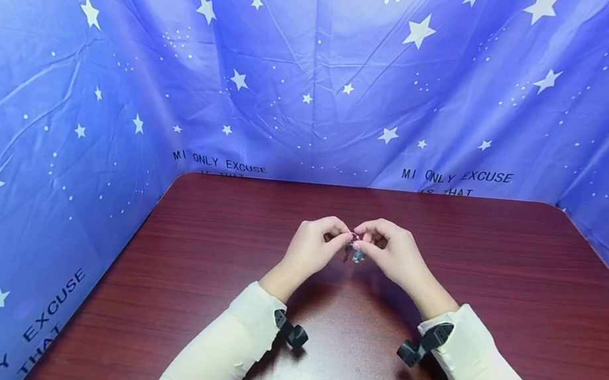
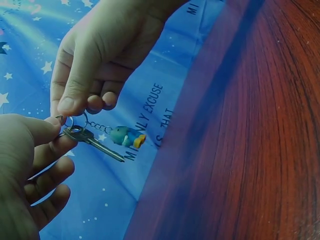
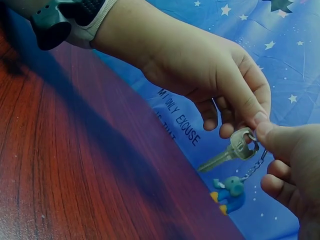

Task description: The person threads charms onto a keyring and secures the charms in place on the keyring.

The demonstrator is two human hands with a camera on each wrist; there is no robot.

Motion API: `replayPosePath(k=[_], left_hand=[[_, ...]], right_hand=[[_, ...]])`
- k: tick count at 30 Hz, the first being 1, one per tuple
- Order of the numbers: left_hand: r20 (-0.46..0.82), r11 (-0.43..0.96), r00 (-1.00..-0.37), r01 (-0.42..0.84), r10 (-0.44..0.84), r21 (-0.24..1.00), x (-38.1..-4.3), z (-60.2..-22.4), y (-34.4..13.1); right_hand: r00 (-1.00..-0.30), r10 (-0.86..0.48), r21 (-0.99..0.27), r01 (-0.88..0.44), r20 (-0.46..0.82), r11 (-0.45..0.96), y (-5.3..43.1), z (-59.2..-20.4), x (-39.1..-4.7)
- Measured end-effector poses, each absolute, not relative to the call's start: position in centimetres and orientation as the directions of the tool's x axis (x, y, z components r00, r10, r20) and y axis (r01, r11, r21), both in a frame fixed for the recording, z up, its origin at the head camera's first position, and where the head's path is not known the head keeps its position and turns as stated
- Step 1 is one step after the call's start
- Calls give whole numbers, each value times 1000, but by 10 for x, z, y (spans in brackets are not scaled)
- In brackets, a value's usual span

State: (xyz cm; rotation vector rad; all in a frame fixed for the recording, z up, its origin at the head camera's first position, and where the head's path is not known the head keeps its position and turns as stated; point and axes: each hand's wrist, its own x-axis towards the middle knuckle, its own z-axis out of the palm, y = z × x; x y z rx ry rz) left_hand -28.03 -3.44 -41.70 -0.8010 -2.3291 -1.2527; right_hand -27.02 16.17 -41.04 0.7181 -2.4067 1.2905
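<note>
Both hands meet above the table, fingertips close together at a metal key ring [image 2: 69, 123]. My left hand [image 1: 312, 245] pinches the ring from one side with thumb and forefinger. From the other side my right hand [image 1: 399, 254] pinches it, its thumb tip almost touching the left one. A metal key [image 3: 231, 154] dangles from the ring. Beside it a short chain [image 3: 255, 167] carries a small blue-green figurine [image 2: 128, 136] with yellow feet. Fingertips partly hide the ring, so whether the key is fully threaded on it I cannot tell.
A dark red wood-grain table [image 1: 197, 253] lies beneath the hands. Blue star-printed cloth [image 1: 313, 64] hangs around its back and sides. Black wrist cameras [image 1: 293, 332] sit on both cream sleeves [image 1: 232, 332].
</note>
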Motion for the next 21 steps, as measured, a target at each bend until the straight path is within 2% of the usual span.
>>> replayPosePath(k=[7,14,21], left_hand=[[554,398,-789,613,265,683,-282,-417,-37],[557,377,-786,618,268,690,-283,-416,-39],[552,403,-789,614,272,679,-283,-416,-39]], right_hand=[[-755,-344,-628,-656,558,420,165,-414,-274],[-813,-345,-731,-577,469,364,166,-417,-274],[-832,-307,-722,-554,462,415,166,-417,-273]])
